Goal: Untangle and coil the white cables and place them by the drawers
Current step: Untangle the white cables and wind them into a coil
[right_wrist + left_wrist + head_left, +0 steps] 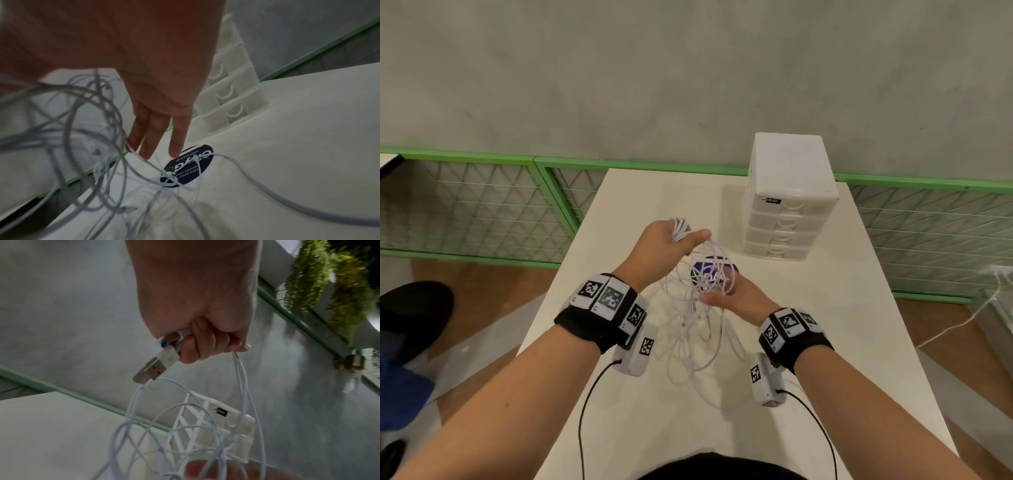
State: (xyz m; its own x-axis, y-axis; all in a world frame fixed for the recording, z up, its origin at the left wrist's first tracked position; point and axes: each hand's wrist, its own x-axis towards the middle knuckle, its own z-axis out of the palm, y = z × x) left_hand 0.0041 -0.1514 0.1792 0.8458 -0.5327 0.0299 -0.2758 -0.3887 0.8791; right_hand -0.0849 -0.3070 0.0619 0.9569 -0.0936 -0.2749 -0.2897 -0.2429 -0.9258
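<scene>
A tangle of thin white cables (695, 329) hangs from my two hands down onto the white table (842, 342). My left hand (671, 240) is raised above the table and grips a bunch of cable ends. In the left wrist view its fingers (197, 344) curl round them, and USB plugs (152, 369) stick out of the fist. My right hand (726, 294) is lower, in among the loops. Its fingers (156, 129) are straight and touch strands of the cables (92, 129). The white drawer unit (787, 205) stands upright at the back right of the table.
A dark round sticker (714, 274) lies on the table under the cables, just in front of the drawers. Green-framed wire panels (482, 205) run behind the table. Another white cable (962, 322) trails over the floor at right, and a black shoe (410, 315) is at left.
</scene>
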